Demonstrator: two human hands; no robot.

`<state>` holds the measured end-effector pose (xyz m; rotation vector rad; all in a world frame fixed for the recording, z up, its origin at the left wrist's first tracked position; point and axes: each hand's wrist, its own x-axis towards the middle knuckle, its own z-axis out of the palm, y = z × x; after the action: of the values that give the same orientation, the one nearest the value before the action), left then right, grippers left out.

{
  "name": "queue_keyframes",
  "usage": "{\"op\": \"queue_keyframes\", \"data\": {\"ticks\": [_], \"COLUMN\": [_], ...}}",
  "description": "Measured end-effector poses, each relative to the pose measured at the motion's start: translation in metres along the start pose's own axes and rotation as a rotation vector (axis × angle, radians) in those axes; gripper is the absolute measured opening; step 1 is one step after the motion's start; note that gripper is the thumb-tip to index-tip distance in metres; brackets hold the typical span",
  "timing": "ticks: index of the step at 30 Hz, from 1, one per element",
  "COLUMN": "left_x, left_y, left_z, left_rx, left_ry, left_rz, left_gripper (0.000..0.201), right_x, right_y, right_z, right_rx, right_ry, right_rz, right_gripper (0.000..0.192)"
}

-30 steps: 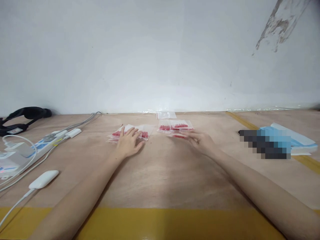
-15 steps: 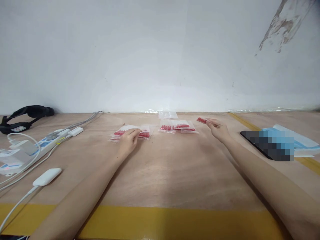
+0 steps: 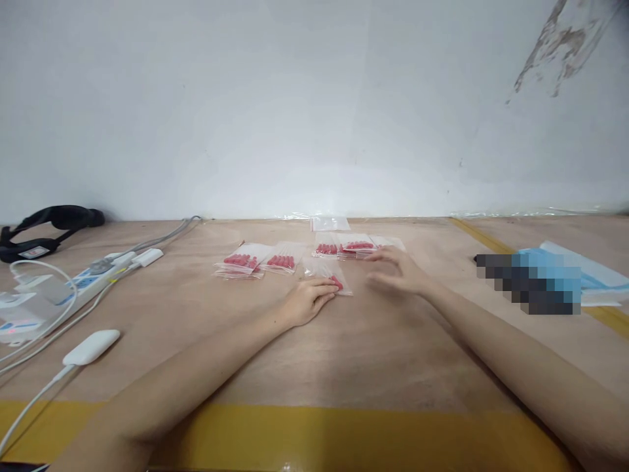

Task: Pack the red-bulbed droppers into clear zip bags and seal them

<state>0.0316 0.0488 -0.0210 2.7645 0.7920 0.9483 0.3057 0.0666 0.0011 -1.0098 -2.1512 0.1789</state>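
Note:
My left hand (image 3: 310, 303) lies low over the table's middle, fingers closed on the near-left part of a small clear plastic bag (image 3: 345, 289) of red pieces, partly covered by the fingers. My right hand (image 3: 400, 274) is open and slightly blurred, thumb and fingers apart, to the right of that bag. Its upper fingers are at the near-right edge of a group of similar bags (image 3: 358, 247). Left of my left hand lie a stack of bags (image 3: 240, 262) and another bag group (image 3: 282, 261), all with red pieces inside.
A white packet (image 3: 330, 224) lies by the wall. On the left are a power strip (image 3: 88, 278) with cables, a white charging case (image 3: 92, 347) and a black headband-like device (image 3: 54, 226). A blue mask (image 3: 545, 265) and a pixelated dark object (image 3: 525, 285) lie on the right.
My left hand has moved right from the left stack to a bag at the centre. My right hand has come left and opened; the red-filled bag it held is out of its fingers.

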Motion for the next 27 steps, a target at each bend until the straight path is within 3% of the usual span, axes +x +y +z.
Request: {"op": "queue_keyframes", "data": {"ticks": [2, 4, 7, 10, 15, 19, 24, 27], "left_x": [0.001, -0.001, -0.009, -0.015, -0.018, -0.016, -0.013, -0.011], "left_y": [-0.001, -0.005, -0.013, -0.020, -0.021, -0.015, -0.008, -0.006], "left_z": [-0.001, -0.004, -0.010, -0.014, -0.013, -0.011, -0.005, -0.004], "left_rx": [-0.012, 0.000, 0.063, 0.126, 0.158, 0.062, 0.060, 0.110], "left_ry": [-0.021, -0.004, 0.041, 0.066, 0.086, 0.062, 0.079, 0.074], "left_rz": [0.015, 0.019, 0.064, 0.123, 0.158, 0.143, 0.064, 0.022], "left_gripper": [0.026, 0.034, 0.031, 0.018, 0.012, 0.012, 0.014, 0.019], "right_x": [-0.002, -0.007, -0.014, -0.015, -0.013, -0.017, -0.026, -0.027], "right_y": [-0.029, -0.043, -0.043, -0.036, -0.034, -0.040, -0.039, -0.033], "right_z": [0.015, 0.032, 0.052, 0.062, 0.063, 0.058, 0.055, 0.058], "right_rx": [-0.066, -0.042, -0.009, -0.002, -0.029, 0.034, 0.056, -0.019], "right_ry": [-0.126, -0.140, -0.016, 0.031, 0.001, 0.016, 0.018, 0.066], "right_rz": [-0.088, -0.102, -0.037, -0.091, -0.248, -0.335, -0.353, -0.346], "right_gripper": [0.041, 0.043, 0.033, 0.020, 0.024, 0.030, 0.038, 0.030]}}
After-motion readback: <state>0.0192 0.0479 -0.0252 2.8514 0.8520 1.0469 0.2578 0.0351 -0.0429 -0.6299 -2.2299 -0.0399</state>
